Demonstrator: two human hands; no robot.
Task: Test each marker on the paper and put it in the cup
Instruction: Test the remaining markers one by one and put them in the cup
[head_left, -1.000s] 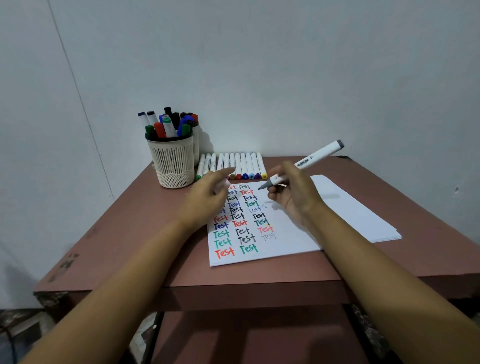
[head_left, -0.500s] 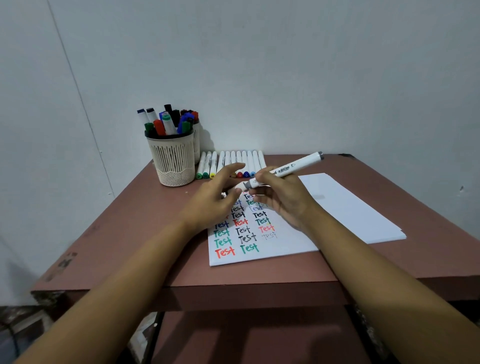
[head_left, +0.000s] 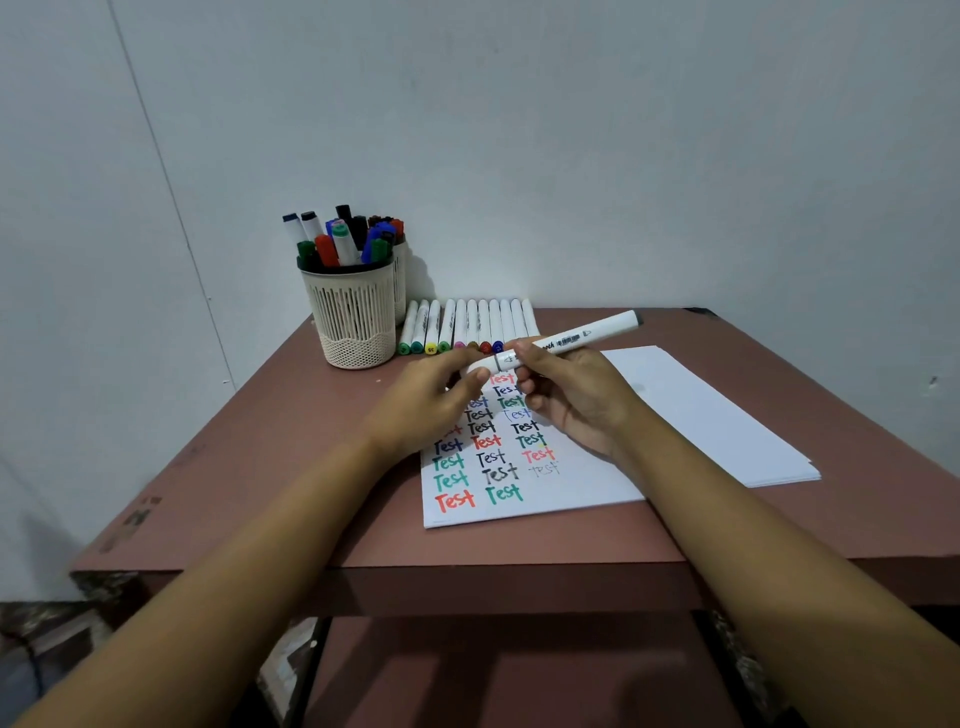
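Observation:
My right hand (head_left: 576, 400) grips a white marker (head_left: 576, 340) by its barrel, held level above the paper (head_left: 545, 499). My left hand (head_left: 431, 402) pinches the white cap (head_left: 480, 368) at the marker's left end, where it meets the barrel. The paper carries rows of the word "Test" in several colours. A cream slotted cup (head_left: 353, 317) stands at the back left, packed with several markers. A row of several white markers (head_left: 467, 327) lies side by side behind my hands, coloured ends toward me.
A stack of blank white sheets (head_left: 717, 415) lies to the right of the written paper. The brown table (head_left: 270, 467) stands against a pale wall. A second cup sits mostly hidden behind the first. The table's front edge is near my forearms.
The marker's dark tip was bare a second ago. My right hand lowered and levelled the marker, my left hand came to its tip end, and a white cap now covers the tip.

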